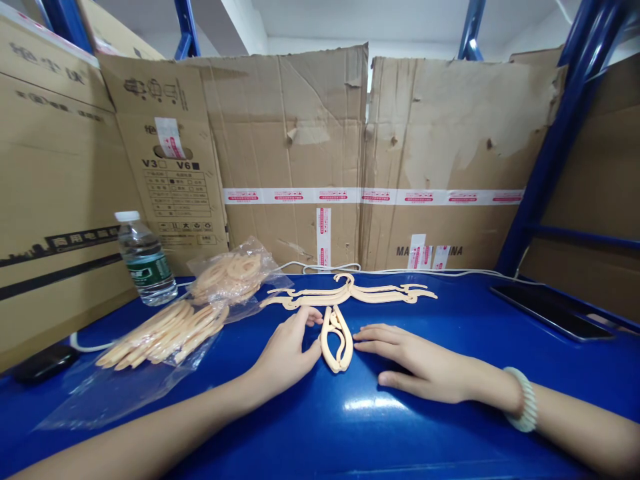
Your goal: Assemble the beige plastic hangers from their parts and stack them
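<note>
A folded cream plastic hanger (341, 347) lies on the blue tabletop between my hands. My left hand (290, 350) rests at its left side, fingers curved and apart, thumb tip touching or almost touching its edge. To its right, my right hand (420, 363) lies palm down with fingers stretched out, the fingertips close to the hanger's edge. Just beyond the folded one, unfolded hangers (350, 293) of the same cream colour lie spread out, their hooks pointing away from me. They overlap, so I cannot tell exactly how many there are. Neither hand grips anything.
Clear plastic bags of folded hangers (165, 333) lie at the left, with a water bottle (146, 260) behind them. A black object (45, 363) sits at the far left. A dark phone (550, 313) lies at the right. Cardboard sheets (290, 153) and a white cable (425, 272) line the back.
</note>
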A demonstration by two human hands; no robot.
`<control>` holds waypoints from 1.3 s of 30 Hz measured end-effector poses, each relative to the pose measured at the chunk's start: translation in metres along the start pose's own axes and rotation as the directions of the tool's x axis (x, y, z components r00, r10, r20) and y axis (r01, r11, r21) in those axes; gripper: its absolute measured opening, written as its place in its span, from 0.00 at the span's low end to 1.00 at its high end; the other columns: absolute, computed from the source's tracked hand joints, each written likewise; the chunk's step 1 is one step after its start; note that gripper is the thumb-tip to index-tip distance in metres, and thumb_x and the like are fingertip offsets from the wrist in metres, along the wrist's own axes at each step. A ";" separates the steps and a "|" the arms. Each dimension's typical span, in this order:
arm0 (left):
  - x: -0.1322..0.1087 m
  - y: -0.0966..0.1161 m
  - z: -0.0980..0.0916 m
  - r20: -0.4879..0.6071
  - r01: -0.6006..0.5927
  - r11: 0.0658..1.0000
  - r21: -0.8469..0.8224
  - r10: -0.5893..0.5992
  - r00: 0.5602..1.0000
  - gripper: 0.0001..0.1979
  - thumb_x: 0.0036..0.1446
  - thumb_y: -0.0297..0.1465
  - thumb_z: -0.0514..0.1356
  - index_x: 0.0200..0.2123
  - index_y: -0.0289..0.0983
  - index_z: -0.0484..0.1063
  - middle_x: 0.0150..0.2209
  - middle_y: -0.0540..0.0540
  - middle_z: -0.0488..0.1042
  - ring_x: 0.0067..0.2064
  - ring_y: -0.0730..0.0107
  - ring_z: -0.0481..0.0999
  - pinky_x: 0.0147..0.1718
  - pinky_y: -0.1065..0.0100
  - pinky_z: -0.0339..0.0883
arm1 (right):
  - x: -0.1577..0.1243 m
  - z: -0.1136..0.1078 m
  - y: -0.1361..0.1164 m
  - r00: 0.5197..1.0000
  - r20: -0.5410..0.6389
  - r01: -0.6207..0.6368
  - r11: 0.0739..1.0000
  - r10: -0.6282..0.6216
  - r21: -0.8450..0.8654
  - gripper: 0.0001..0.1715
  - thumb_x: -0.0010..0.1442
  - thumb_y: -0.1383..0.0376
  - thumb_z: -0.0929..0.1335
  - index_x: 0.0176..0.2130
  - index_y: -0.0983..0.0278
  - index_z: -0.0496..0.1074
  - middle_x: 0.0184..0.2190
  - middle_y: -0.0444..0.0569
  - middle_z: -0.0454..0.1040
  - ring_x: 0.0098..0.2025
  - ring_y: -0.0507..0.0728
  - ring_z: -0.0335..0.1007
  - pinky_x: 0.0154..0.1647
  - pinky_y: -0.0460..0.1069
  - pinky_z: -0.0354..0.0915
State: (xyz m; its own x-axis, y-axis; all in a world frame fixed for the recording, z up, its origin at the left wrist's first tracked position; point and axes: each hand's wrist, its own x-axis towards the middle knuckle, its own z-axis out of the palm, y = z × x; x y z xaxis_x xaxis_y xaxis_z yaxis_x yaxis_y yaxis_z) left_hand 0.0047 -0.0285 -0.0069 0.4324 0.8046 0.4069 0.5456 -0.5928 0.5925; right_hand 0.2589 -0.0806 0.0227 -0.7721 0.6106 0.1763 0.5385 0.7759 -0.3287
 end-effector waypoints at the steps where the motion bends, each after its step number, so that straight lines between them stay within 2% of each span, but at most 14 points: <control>1: 0.000 0.000 0.000 -0.001 0.001 1.000 0.001 -0.001 1.000 0.12 0.55 0.29 0.55 0.44 0.38 0.63 0.45 0.42 0.72 0.48 0.58 0.71 0.50 0.53 0.65 | 0.000 0.000 0.000 1.000 0.001 -0.001 1.000 0.001 -0.004 0.27 0.67 0.57 0.61 0.63 0.61 0.58 0.62 0.54 0.59 0.63 0.59 0.54 0.64 0.57 0.52; 14: 0.002 -0.004 0.000 0.005 0.012 1.000 -0.010 -0.012 1.000 0.12 0.52 0.26 0.54 0.42 0.38 0.65 0.44 0.43 0.73 0.48 0.58 0.72 0.50 0.53 0.65 | -0.001 -0.002 0.002 1.000 0.009 -0.016 1.000 0.016 -0.014 0.27 0.67 0.57 0.61 0.63 0.61 0.59 0.61 0.53 0.62 0.63 0.61 0.53 0.64 0.59 0.52; 21: 0.002 -0.006 0.001 -0.040 0.002 1.000 -0.022 -0.002 0.999 0.12 0.51 0.26 0.55 0.41 0.39 0.66 0.44 0.43 0.73 0.48 0.57 0.71 0.52 0.51 0.64 | -0.001 -0.002 0.002 1.000 0.018 -0.011 0.999 0.012 -0.032 0.27 0.67 0.57 0.61 0.63 0.61 0.59 0.61 0.53 0.62 0.64 0.61 0.53 0.64 0.60 0.53; 39: 0.002 -0.004 0.000 -0.015 0.010 0.999 -0.033 -0.011 1.000 0.12 0.51 0.26 0.55 0.41 0.38 0.67 0.44 0.44 0.74 0.49 0.58 0.72 0.52 0.52 0.64 | -0.001 -0.001 0.004 1.000 0.021 0.002 0.999 -0.001 -0.045 0.27 0.67 0.57 0.60 0.63 0.62 0.59 0.61 0.54 0.62 0.64 0.61 0.53 0.64 0.59 0.52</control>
State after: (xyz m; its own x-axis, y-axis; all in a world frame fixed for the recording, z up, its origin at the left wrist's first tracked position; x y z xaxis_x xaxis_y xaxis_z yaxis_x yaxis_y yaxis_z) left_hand 0.0033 -0.0243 -0.0084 0.4161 0.8113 0.4107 0.5261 -0.5832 0.6189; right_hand 0.2621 -0.0785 0.0220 -0.7798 0.6060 0.1570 0.5513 0.7837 -0.2863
